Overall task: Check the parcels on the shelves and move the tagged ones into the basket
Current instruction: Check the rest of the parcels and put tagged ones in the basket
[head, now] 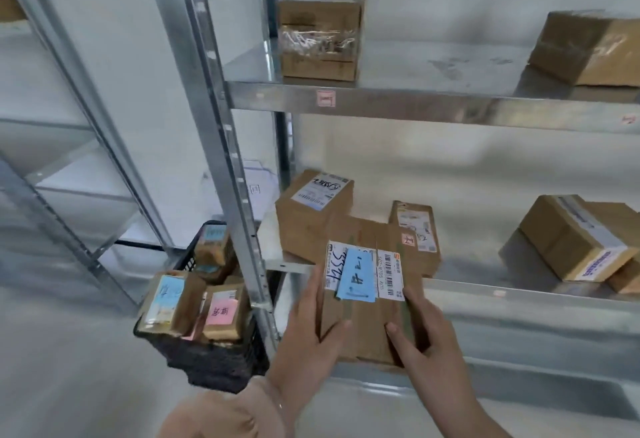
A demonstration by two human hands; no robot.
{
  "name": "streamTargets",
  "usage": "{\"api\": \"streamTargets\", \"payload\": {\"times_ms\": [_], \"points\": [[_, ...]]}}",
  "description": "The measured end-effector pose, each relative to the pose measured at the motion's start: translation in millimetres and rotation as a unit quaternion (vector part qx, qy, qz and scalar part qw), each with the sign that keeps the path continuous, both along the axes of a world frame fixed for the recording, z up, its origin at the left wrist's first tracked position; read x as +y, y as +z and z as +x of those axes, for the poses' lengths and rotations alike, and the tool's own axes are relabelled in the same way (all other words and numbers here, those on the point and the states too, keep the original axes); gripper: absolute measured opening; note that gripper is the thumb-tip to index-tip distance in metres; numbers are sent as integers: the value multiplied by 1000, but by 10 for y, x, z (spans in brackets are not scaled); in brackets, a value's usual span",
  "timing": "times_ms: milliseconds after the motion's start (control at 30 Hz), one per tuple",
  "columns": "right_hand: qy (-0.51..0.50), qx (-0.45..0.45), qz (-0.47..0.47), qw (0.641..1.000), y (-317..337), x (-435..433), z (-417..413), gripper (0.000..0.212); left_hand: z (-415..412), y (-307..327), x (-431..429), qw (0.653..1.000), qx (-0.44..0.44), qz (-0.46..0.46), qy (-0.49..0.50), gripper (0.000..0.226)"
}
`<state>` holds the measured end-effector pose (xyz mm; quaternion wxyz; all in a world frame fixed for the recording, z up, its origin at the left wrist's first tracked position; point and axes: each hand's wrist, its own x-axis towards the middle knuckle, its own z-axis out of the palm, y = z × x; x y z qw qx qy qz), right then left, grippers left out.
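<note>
Cardboard parcel with blue tag sits off the shelf edge, gripped by left hand and right hand along both sides; probably light, stiff; basket lower left.

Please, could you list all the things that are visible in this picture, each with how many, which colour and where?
tagged parcel: one, brown with a blue tag, at the middle shelf's front edge
middle-shelf parcels: at least three, brown, white labels
top-shelf parcels: two, brown, left and right ends
basket: one, black, on the floor left of the rack
basket parcels: at least four, brown, blue or pink tags
rack: one, silver metal, ahead
second rack: one, silver, far left
left hand: grips the tagged parcel's left side
right hand: grips its right side
</note>
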<state>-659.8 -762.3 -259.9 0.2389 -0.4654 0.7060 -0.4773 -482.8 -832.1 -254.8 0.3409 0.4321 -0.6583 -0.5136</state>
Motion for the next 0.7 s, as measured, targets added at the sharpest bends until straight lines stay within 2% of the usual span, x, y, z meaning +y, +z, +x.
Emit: {"api": "streamTargets", "payload": {"times_ms": [67, 200, 367, 533, 700], "points": [[22, 2, 9, 1000, -34, 39, 340, 63, 367, -111, 79, 997, -47, -54, 6, 77], [66, 13, 17, 998, -124, 31, 955, 62, 1052, -290, 195, 992, -90, -84, 2, 70], [117, 35, 51, 991, -219, -104, 1590, 65, 1766, -407, 234, 990, -125, -68, 27, 51], [159, 49, 62, 984, -299, -436, 2013, 64, 2237, -454, 68, 987, -128, -84, 50, 48], [187, 64, 83, 977, -420, -988, 2279, 63, 2506, -610, -286, 979, -150, -77, 117, 38]]}}
